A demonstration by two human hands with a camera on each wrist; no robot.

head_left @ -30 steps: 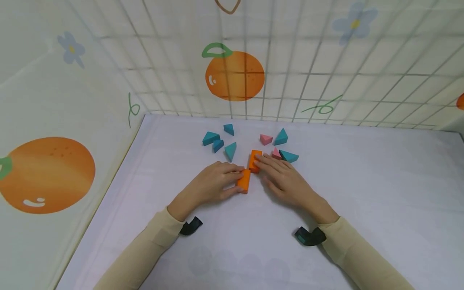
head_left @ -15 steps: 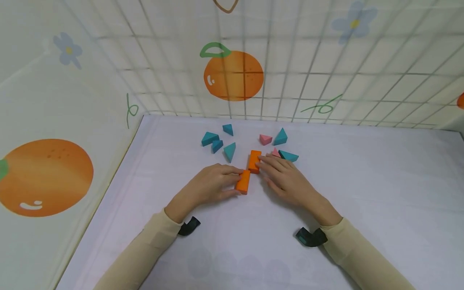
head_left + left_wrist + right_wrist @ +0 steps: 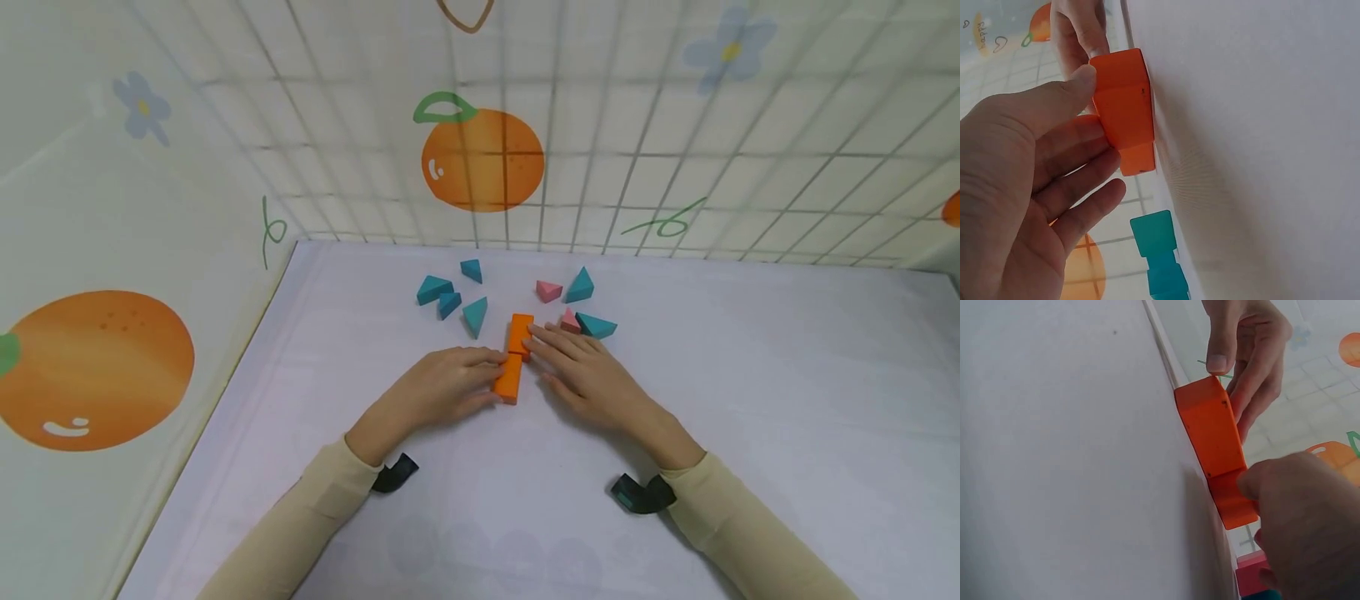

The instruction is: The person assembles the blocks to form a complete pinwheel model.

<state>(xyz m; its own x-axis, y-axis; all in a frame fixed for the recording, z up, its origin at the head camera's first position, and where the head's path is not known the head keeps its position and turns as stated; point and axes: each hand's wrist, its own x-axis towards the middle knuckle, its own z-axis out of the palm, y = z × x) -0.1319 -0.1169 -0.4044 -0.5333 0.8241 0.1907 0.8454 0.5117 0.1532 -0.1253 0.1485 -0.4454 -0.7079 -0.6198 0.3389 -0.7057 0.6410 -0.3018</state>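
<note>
Two orange rectangular blocks lie end to end on the table, the near block (image 3: 510,382) touching the far block (image 3: 520,333) in almost a straight line. My left hand (image 3: 442,387) touches the near block from the left, thumb by its near end and fingertips along its side. In the left wrist view the thumb (image 3: 1072,90) rests on that block's edge with the other fingers loosely extended. From the right, my right hand (image 3: 592,375) touches the far block with extended fingertips. The right wrist view shows both orange blocks (image 3: 1213,434), the hand itself partly covering the far one.
Several teal triangular blocks (image 3: 434,289) lie behind the left hand. Beyond the right hand are a pink triangular block (image 3: 549,291), a second pink one (image 3: 570,322) and two teal triangles (image 3: 580,286). A patterned curtain over a grid (image 3: 585,167) borders the table's back.
The far orange block has shifted left under my right fingertips, and the near one slightly right with my left hand. Their sides, offset before, now nearly line up.
</note>
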